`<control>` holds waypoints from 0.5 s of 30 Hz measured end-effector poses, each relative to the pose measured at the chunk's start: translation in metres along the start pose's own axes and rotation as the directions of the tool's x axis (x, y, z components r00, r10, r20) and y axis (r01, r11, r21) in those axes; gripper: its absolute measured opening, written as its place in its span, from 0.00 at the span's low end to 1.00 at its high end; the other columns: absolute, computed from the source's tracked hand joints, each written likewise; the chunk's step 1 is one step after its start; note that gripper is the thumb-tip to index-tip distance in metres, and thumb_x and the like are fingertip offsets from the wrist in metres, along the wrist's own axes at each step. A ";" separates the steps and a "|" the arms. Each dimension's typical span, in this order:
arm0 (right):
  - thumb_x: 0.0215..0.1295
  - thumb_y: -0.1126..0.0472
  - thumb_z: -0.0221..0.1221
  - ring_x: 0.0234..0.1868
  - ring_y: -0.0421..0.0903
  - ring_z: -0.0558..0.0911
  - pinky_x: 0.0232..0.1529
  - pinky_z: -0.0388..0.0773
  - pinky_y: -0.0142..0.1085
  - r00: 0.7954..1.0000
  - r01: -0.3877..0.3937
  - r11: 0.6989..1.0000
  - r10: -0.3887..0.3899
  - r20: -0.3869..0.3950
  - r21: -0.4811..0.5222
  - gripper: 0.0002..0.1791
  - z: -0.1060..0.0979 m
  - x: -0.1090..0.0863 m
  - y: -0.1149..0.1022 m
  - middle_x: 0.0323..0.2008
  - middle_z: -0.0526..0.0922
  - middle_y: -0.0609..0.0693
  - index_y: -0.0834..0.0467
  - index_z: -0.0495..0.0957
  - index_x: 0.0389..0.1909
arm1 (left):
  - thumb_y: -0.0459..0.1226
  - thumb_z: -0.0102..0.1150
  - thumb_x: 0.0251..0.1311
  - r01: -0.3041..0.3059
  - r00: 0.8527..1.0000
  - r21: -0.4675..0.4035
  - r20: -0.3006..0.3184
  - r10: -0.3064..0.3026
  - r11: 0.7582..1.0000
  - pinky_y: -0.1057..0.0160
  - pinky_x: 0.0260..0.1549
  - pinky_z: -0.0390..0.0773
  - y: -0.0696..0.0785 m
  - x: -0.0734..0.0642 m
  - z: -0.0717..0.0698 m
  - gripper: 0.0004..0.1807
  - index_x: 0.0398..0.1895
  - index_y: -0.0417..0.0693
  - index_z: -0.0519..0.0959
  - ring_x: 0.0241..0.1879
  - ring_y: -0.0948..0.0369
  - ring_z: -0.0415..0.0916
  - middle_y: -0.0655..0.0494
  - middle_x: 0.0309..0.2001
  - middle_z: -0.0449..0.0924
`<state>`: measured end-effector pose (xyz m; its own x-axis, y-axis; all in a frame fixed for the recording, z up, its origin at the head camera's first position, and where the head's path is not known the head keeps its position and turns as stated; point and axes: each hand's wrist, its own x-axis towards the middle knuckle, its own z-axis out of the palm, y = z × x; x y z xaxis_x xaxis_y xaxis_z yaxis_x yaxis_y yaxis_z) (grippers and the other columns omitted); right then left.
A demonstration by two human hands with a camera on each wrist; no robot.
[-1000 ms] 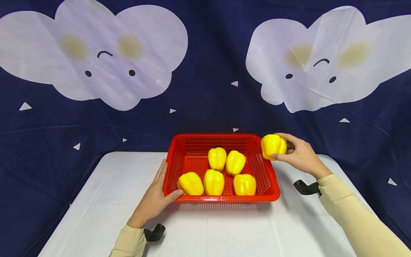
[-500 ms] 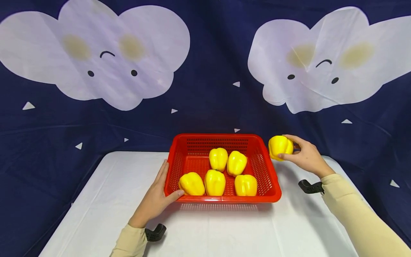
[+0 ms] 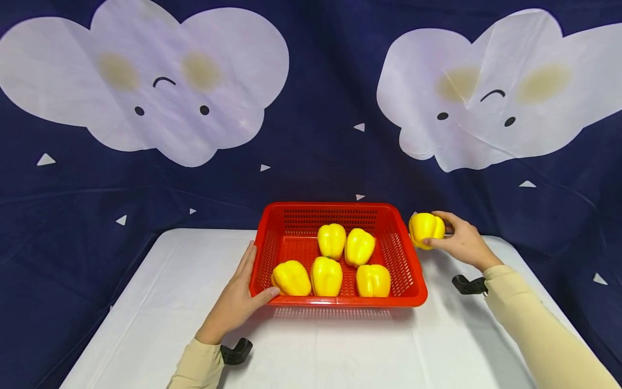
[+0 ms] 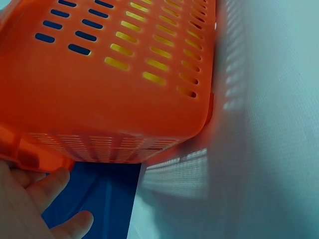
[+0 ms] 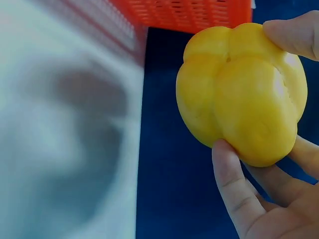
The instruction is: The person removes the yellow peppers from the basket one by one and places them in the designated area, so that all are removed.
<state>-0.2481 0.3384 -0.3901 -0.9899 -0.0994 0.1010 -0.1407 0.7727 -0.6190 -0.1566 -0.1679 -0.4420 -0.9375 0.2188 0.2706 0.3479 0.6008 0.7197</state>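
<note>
A red plastic basket (image 3: 335, 302) with slotted walls stands on the table and holds several yellow bell peppers (image 3: 326, 276). My left hand (image 3: 233, 302) rests against its left side, fingers extended along the outside and thumb over the front-left corner of the rim. In the left wrist view, fingers (image 4: 52, 189) show close by the rim. Just right of the basket, my right hand (image 3: 461, 237) holds another yellow bell pepper (image 5: 244, 94) between thumb and fingers. That pepper is at the height of the rim in the head view, its stem end hidden in the right wrist view.
A white cloth covers the table (image 3: 359, 351). Behind it hangs a dark blue curtain (image 3: 320, 135) with white clouds and small triangles. Black wrist mounts (image 3: 236, 352) sit at both sleeves.
My right hand has moved the bell pepper rightward off the basket's right rim, then slightly down beside it. My left hand and the basket keep their places.
</note>
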 end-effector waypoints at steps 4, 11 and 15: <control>0.57 0.46 0.72 0.57 0.65 0.77 0.51 0.77 0.52 1.000 -0.025 1.000 0.025 0.018 0.010 0.49 0.004 0.002 0.007 0.61 0.73 0.69 0.67 0.61 0.71 | 0.52 0.67 0.61 -0.001 1.000 0.003 0.000 0.001 1.000 0.37 0.66 0.60 -0.001 0.000 0.000 0.56 0.81 0.41 0.43 0.76 0.43 0.50 0.51 0.82 0.36; 0.57 0.46 0.72 0.57 0.65 0.76 0.52 0.75 0.53 0.998 -0.040 0.999 0.040 0.044 -0.003 0.48 0.013 0.006 0.022 0.60 0.74 0.71 0.69 0.62 0.69 | 0.51 0.68 0.60 -0.004 1.000 -0.002 0.002 0.004 1.000 0.38 0.67 0.60 0.001 0.000 -0.001 0.57 0.81 0.42 0.43 0.76 0.44 0.50 0.53 0.82 0.35; 0.58 0.45 0.71 0.57 0.66 0.76 0.53 0.75 0.54 0.997 -0.044 0.999 0.044 0.071 -0.010 0.49 0.016 0.007 0.028 0.60 0.73 0.71 0.69 0.61 0.70 | 0.52 0.68 0.60 -0.002 1.000 0.001 0.002 0.002 1.000 0.38 0.66 0.60 0.000 0.000 0.000 0.57 0.81 0.43 0.43 0.76 0.44 0.50 0.53 0.82 0.36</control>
<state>-0.2587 0.3492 -0.4187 -0.9939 -0.1089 0.0182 -0.0970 0.7828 -0.6146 -0.1567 -0.1679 -0.4416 -0.9368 0.2217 0.2707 0.3499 0.6014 0.7183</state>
